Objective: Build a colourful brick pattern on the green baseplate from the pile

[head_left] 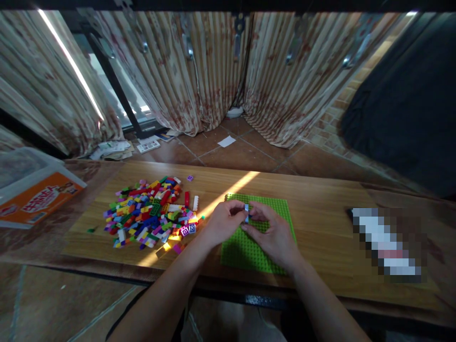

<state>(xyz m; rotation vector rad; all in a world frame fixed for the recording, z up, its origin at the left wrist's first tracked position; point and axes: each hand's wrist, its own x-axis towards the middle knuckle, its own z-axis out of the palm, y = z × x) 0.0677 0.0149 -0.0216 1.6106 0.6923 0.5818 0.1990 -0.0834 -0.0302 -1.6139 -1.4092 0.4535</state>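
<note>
Above the green studded baseplate, my left hand pinches a small light-blue building brick between thumb and forefinger. From the other side, my right hand has its bent fingers closed about the same brick. Fingers hide much of the brick, so its full shape cannot be made out. Left of the baseplate spreads a heap of mixed coloured building bricks. A red brick and a white brick lie beside the heap.
The wooden board carries the bricks and baseplate. A clear plastic tub with an orange label stands at far left. A pixelated oblong object lies at right. Striped curtains hang behind; papers lie on the tiled floor.
</note>
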